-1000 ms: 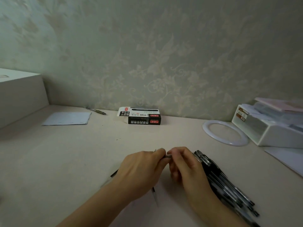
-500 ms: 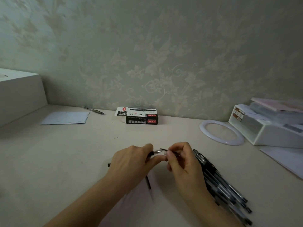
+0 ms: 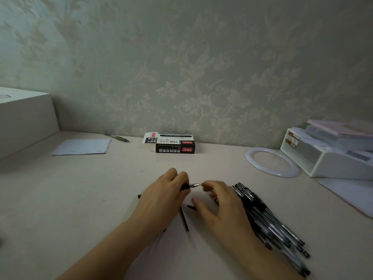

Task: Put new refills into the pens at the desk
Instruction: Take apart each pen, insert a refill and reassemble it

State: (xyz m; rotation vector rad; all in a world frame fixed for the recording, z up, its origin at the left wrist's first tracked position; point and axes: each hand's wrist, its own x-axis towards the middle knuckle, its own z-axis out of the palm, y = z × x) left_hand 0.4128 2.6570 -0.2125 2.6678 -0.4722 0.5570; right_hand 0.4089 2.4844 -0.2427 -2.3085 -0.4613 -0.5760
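Pale beige surface [image 3: 84, 190] under floral wallpaper: left hand [image 3: 163, 197] gripping black silver-tipped pen [image 3: 190, 185]; right hand [image 3: 220, 207], fingers loose, has just released it, suggesting tip reseated; black pen pile [image 3: 268, 221] waiting beside

The black-and-white box [image 3: 175, 145] by the wall bears the number "1120" on its top face, while its other print and the white organizer's labels [image 3: 291, 139] stay too small to read.

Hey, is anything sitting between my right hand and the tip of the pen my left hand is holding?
Nothing visible. The right hand is just beside the pen gripped by the left hand, with only a small gap of bare desk behind.
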